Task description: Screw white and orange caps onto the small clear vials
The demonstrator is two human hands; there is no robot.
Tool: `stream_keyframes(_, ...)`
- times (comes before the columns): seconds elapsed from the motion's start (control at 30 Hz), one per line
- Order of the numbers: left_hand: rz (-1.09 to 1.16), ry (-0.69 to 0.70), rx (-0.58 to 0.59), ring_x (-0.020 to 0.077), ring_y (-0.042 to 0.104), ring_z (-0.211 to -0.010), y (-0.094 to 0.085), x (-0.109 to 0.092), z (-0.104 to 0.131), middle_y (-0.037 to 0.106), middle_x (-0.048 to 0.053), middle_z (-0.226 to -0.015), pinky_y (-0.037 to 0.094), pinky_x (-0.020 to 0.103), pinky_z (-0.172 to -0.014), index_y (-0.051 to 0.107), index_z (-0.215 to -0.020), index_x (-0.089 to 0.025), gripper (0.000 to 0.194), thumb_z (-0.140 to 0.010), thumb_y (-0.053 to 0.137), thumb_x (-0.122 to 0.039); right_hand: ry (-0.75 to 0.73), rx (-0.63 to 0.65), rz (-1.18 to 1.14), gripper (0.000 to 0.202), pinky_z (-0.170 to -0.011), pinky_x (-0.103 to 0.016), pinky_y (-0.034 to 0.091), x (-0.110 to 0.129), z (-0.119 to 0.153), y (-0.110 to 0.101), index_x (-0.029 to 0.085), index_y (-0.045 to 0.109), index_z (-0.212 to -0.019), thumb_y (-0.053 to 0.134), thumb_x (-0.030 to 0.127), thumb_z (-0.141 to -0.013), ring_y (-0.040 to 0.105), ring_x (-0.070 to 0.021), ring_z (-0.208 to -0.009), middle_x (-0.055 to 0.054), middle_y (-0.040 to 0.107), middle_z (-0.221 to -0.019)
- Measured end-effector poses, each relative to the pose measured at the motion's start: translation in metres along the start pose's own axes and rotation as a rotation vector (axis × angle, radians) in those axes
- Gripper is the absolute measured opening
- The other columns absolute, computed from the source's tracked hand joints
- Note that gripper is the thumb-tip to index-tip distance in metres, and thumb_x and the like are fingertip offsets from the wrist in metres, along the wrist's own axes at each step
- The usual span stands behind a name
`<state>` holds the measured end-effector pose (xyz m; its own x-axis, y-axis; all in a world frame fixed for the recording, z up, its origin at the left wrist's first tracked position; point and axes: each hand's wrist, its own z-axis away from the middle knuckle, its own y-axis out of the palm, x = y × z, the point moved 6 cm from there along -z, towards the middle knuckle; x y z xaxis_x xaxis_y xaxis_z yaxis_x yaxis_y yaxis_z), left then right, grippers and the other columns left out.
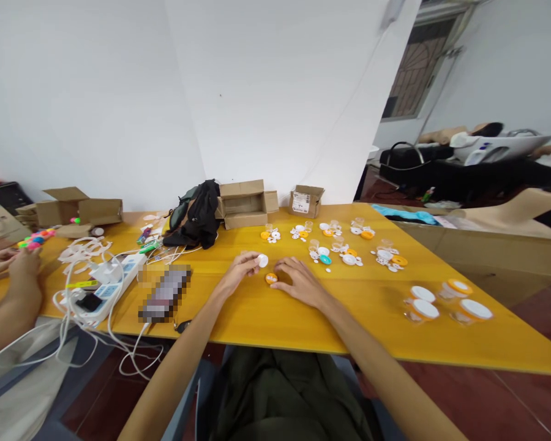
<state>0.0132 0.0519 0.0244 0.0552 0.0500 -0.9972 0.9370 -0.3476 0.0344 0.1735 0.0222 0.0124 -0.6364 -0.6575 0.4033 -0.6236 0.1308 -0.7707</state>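
Note:
A small white round lid (263,261) is pinched between the thumb and fingers of my left hand (241,269), just above the table. Below it, a small orange ring-shaped cap (271,278) with white parts inside lies on the tabletop. My right hand (300,282) is at the cap's right side with curved fingers and thumb apart. Its thumb tip is at the cap's edge; whether it touches, I cannot tell. Beyond my hands lie groups of loose parts: clear cups, white discs, orange rings (367,234) and a teal ring (325,260).
Several capped clear jars (425,309) stand at the right. Cardboard boxes (243,205) and a black bag (195,214) line the back. A power strip (114,288) with tangled white cables and a phone (165,294) lie left. Another person's hands (25,260) hold colourful pieces at far left.

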Motion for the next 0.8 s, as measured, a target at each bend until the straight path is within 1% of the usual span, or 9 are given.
stream_keyframes(0.1, -0.07, 0.013, 0.019, 0.0098, 0.048, -0.059, 0.0, 0.003, -0.002, 0.055, -0.001, -0.065, 0.032, 0.024, -0.056, 0.073, -0.091, -0.015, 0.038, -0.071, 0.073, -0.047, 0.015, -0.02, -0.025, 0.02, -0.088, -0.041, 0.047, -0.002, 0.001, 0.0, 0.024, 0.066, -0.097, 0.069, 0.04, -0.085, 0.059, -0.0245, -0.098, -0.007, 0.065, -0.103)
stream_keyframes(0.17, -0.137, 0.033, 0.049, 0.0109, 0.049, -0.062, 0.002, 0.005, -0.003, 0.058, 0.001, -0.067, 0.034, 0.024, -0.057, 0.074, -0.095, -0.016, 0.04, -0.072, 0.073, -0.048, 0.021, -0.02, -0.039, 0.02, -0.089, -0.041, 0.047, -0.003, 0.001, 0.001, 0.024, 0.066, -0.097, 0.069, 0.039, -0.084, 0.06, -0.0247, -0.099, -0.007, 0.065, -0.104)
stream_keyframes(0.27, -0.236, 0.096, 0.095, 0.0127, 0.049, -0.066, 0.005, 0.005, -0.005, 0.065, 0.004, -0.077, 0.037, 0.025, -0.061, 0.075, -0.097, -0.016, 0.042, -0.073, 0.072, -0.051, 0.033, -0.027, -0.062, 0.02, -0.09, -0.042, 0.047, -0.006, 0.001, 0.002, 0.025, 0.066, -0.098, 0.07, 0.038, -0.083, 0.06, -0.0251, -0.099, -0.007, 0.066, -0.105)
stream_keyframes(0.33, -0.294, 0.148, 0.123, 0.013, 0.049, -0.067, 0.008, 0.004, -0.006, 0.067, 0.005, -0.083, 0.039, 0.026, -0.064, 0.076, -0.096, -0.016, 0.042, -0.076, 0.07, -0.052, 0.054, -0.048, -0.086, 0.019, -0.089, -0.042, 0.048, -0.009, 0.001, 0.0, 0.025, 0.066, -0.098, 0.069, 0.036, -0.084, 0.061, -0.0248, -0.098, -0.007, 0.066, -0.104)
stream_keyframes(0.4, -0.355, 0.193, 0.166, 0.0128, 0.048, -0.067, 0.011, 0.003, -0.006, 0.067, 0.005, -0.083, 0.04, 0.027, -0.065, 0.077, -0.09, -0.015, 0.042, -0.079, 0.066, -0.054, 0.079, -0.072, -0.122, 0.016, -0.087, -0.041, 0.049, -0.012, 0.001, -0.002, 0.025, 0.066, -0.1, 0.067, 0.032, -0.085, 0.062, -0.0245, -0.096, -0.007, 0.067, -0.102)
stream_keyframes(0.47, -0.408, 0.233, 0.211, 0.0127, 0.047, -0.066, 0.014, 0.002, -0.006, 0.063, 0.004, -0.077, 0.041, 0.027, -0.066, 0.076, -0.085, -0.014, 0.044, -0.082, 0.062, -0.056, 0.1, -0.096, -0.176, 0.015, -0.085, -0.04, 0.05, -0.014, 0.0, -0.004, 0.025, 0.066, -0.101, 0.063, 0.03, -0.087, 0.063, -0.0241, -0.094, -0.007, 0.068, -0.1)
stream_keyframes(0.57, -0.445, 0.277, 0.248, 0.0131, 0.046, -0.067, 0.017, 0.002, -0.005, 0.058, 0.003, -0.072, 0.039, 0.027, -0.067, 0.077, -0.086, -0.014, 0.047, -0.085, 0.058, -0.057, 0.11, -0.133, -0.274, 0.015, -0.084, -0.038, 0.052, -0.015, 0.0, -0.007, 0.026, 0.066, -0.101, 0.056, 0.028, -0.09, 0.064, -0.0229, -0.092, -0.006, 0.069, -0.1)
stream_keyframes(0.67, -0.451, 0.276, 0.265, 0.013, 0.044, -0.067, 0.018, 0.004, -0.004, 0.058, 0.002, -0.073, 0.039, 0.027, -0.067, 0.077, -0.092, -0.014, 0.048, -0.086, 0.057, -0.057, 0.111, -0.154, -0.345, 0.018, -0.084, -0.037, 0.052, -0.015, -0.002, -0.007, 0.025, 0.067, -0.101, 0.052, 0.028, -0.092, 0.064, -0.0217, -0.091, -0.006, 0.069, -0.101)
stream_keyframes(0.8, -0.434, 0.236, 0.272, 0.0136, 0.046, -0.069, 0.018, 0.008, -0.006, 0.063, 0.005, -0.081, 0.04, 0.027, -0.067, 0.076, -0.096, -0.015, 0.047, -0.085, 0.058, -0.057, 0.105, -0.139, -0.394, 0.02, -0.083, -0.036, 0.052, -0.011, -0.005, -0.005, 0.024, 0.069, -0.099, 0.052, 0.032, -0.092, 0.064, -0.0216, -0.09, -0.006, 0.069, -0.098)
